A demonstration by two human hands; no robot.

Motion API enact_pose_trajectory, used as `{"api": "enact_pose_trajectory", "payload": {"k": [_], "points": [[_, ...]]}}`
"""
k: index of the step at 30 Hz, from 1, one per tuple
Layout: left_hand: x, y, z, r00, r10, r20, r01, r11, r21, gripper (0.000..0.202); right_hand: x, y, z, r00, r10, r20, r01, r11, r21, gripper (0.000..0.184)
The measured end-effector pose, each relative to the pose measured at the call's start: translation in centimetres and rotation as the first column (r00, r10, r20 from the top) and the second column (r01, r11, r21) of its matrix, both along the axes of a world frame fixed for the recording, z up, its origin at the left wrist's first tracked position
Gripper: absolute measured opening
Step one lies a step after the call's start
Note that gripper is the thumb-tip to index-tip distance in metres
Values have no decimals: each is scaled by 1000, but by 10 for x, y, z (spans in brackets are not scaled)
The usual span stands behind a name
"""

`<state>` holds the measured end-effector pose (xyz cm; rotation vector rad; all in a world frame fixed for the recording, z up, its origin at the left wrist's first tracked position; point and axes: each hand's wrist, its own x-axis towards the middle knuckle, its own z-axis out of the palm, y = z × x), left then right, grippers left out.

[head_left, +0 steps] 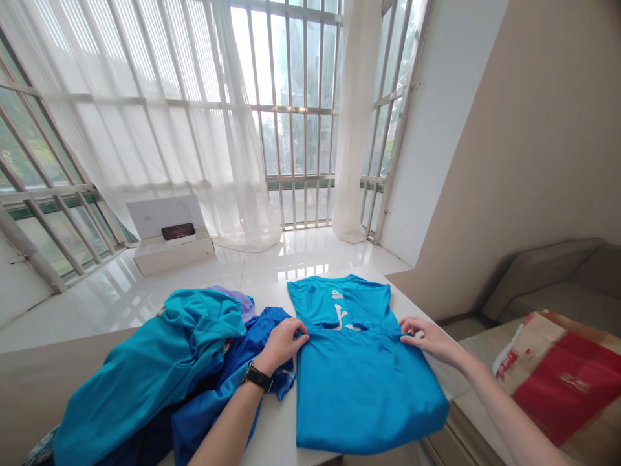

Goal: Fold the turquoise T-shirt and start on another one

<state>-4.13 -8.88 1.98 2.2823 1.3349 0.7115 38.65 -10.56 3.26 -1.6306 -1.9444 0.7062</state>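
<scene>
A blue T-shirt (359, 388) with a white print lies spread on the white window ledge, its lower part hanging toward me over the front edge. My left hand (286, 340), with a black watch on the wrist, pinches the shirt's left side at mid-height. On the opposite side, my right hand (424, 338) pinches the cloth at about the same level. Between the two hands the fabric is bunched in a crosswise fold that partly covers the print. Left of my left forearm is a heap of teal, purple and darker blue clothes (160, 369).
A white box (174, 254) with a phone (178, 232) on it stands at the back left of the ledge (252, 265). White curtains (242, 162) hang before barred windows. At right are a red and tan paper bag (557, 382) and a sofa (557, 278).
</scene>
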Motion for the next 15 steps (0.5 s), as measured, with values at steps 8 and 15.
{"api": "enact_pose_trajectory", "payload": {"k": [8,15], "points": [[12,-11,14,941,24,-338,46,979,197,10,-10,8,-14,984,-87,-157,85,996,-19,51],[19,-13,8,897,41,-441,80,964,254,15,-5,10,-42,953,-229,-197,249,965,83,53]]}}
